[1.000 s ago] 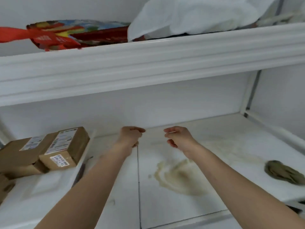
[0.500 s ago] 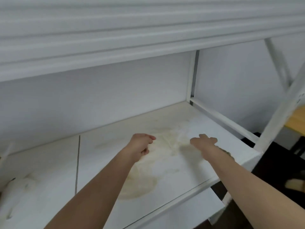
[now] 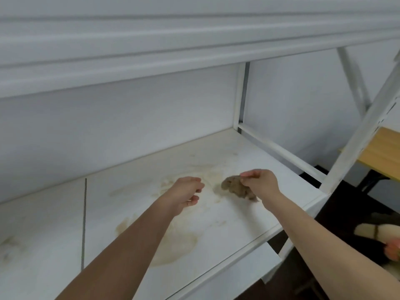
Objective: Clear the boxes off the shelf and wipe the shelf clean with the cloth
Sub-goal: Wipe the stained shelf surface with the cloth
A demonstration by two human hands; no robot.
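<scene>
Cloth [image 3: 236, 188]: brown-green, bunched, pinched in my right hand [image 3: 260, 184] between thumb and curled fingers, hanging just above the shelf [image 3: 249, 215] near its right end. Lower end of the cloth trails under my wrist, looks close to the surface; can't tell if it touches. My left hand [image 3: 186, 194] hovers just beside it, fingers loosely curled, nothing in it. Shelf board is white with a beige stain [image 3: 173, 245] spreading from under both hands toward the front edge; fainter smears run back toward the wall. Dark seam [image 3: 84, 224] splits the board left of my left arm. Open surface on both sides of the seam. Front lip runs diagonally below my right forearm; right end closed by a low white rail [image 3: 281, 152] and upright post [image 3: 239, 96]. Upper shelf's edge [image 3: 151, 53] overhangs, limiting headroom. No readable labels or writing in view.
</scene>
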